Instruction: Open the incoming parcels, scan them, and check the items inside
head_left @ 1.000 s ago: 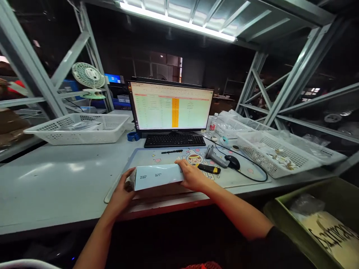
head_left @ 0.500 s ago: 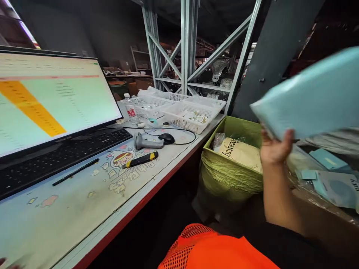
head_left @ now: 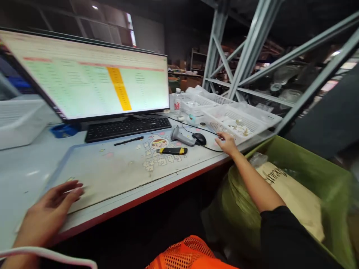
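My left hand (head_left: 53, 209) hovers at the front left edge of the desk mat (head_left: 101, 172). Its fingers curl loosely, the thumb is apart from them, and nothing is in it. Over the right end of the desk, my right hand (head_left: 227, 143) is empty with its fingers apart. It is nearest to the black mouse (head_left: 199, 139) and its cable, just right of the mouse; whether it touches the cable I cannot tell. Beside the mouse lies a grey barcode scanner (head_left: 182, 137). A black and yellow utility knife (head_left: 172, 151) and a black pen (head_left: 129, 141) lie on the mat.
A monitor (head_left: 92, 82) and a keyboard (head_left: 129, 127) stand at the back. White plastic baskets (head_left: 235, 121) and a bottle (head_left: 177, 100) are at the far right. A green-lined bin (head_left: 305, 153) holding a cream bag (head_left: 294, 198) stands right of the desk. A white cable (head_left: 50, 254) crosses the lower left.
The light-blue package my right hand held is gone from view, and that hand has moved left to the desk. My view has turned left, and my left hand shows more fully.
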Tool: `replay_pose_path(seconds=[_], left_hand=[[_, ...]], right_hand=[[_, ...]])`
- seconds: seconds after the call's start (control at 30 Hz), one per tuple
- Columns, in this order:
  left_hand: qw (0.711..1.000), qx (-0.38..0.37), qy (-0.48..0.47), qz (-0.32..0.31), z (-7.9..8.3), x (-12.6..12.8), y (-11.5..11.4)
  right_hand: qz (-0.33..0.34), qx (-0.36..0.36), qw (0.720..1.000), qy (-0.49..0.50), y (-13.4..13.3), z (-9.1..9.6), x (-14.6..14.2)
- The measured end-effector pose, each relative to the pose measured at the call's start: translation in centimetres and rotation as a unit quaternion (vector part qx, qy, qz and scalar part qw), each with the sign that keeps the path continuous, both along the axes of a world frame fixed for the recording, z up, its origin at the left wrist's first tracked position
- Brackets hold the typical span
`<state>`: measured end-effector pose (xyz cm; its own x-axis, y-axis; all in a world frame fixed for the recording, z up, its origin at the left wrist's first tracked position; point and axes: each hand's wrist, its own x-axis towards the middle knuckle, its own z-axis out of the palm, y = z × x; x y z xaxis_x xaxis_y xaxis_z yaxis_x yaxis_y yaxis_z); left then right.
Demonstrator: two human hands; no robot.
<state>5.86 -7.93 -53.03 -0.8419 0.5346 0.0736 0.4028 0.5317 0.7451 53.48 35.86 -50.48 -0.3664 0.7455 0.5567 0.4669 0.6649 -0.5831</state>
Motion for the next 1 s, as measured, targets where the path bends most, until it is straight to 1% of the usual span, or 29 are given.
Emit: replay_pose_path(seconds=[0.07,0.13,0.2,0.27,0.33,0.4,0.53,0.63,0.73,0.87,0.93,1.0], left_hand=[[0.998,0.052,-0.034,0.015,1.0,1.3,0.3],[0.99,0.119,-0.071,0.011,1.3,1.9,0.4],[0.981,0.171,-0.09,0.004,1.1,1.8,0.4],[0.976,0.195,-0.096,0.003,0.5,1.3,0.2],[0.976,0.194,-0.096,-0.002,-0.1,0.7,0.0],[0.978,0.187,-0.093,-0.014,-0.6,0.3,-0.2],[0.977,0.188,-0.094,-0.028,-1.1,-0.1,-0.4],[0.976,0.192,-0.096,-0.027,-1.1,0.0,-0.4],[0.976,0.195,-0.095,-0.025,-1.1,0.2,-0.4],[0.975,0.197,-0.103,-0.028,-0.8,0.4,-0.5],[0.974,0.195,-0.108,-0.026,-0.6,0.5,-0.6],[0.975,0.192,-0.11,-0.023,-0.5,0.6,-0.5]], right_hand=[[0.058,0.004,0.998,-0.036,2.1,-0.6,-3.8],[0.087,0.001,0.995,-0.055,3.3,-1.5,-6.6],[0.088,0.0,0.993,-0.08,4.1,-2.6,-8.3],[0.081,0.005,0.992,-0.1,4.9,-3.6,-9.1],[0.084,0.016,0.99,-0.11,5.8,-4.3,-9.3],[0.085,0.032,0.989,-0.113,6.7,-4.6,-9.2],[0.041,0.083,0.99,-0.108,8.7,-4.6,-8.6],[0.025,0.108,0.984,-0.139,9.9,-5.3,-8.4],[0.031,0.113,0.978,-0.173,10.6,-6.9,-8.4],[0.055,0.147,0.972,-0.173,11.6,-9.0,-8.3],[0.057,0.162,0.969,-0.178,12.0,-9.6,-8.3],[0.051,0.171,0.967,-0.18,12.2,-9.8,-8.2]])
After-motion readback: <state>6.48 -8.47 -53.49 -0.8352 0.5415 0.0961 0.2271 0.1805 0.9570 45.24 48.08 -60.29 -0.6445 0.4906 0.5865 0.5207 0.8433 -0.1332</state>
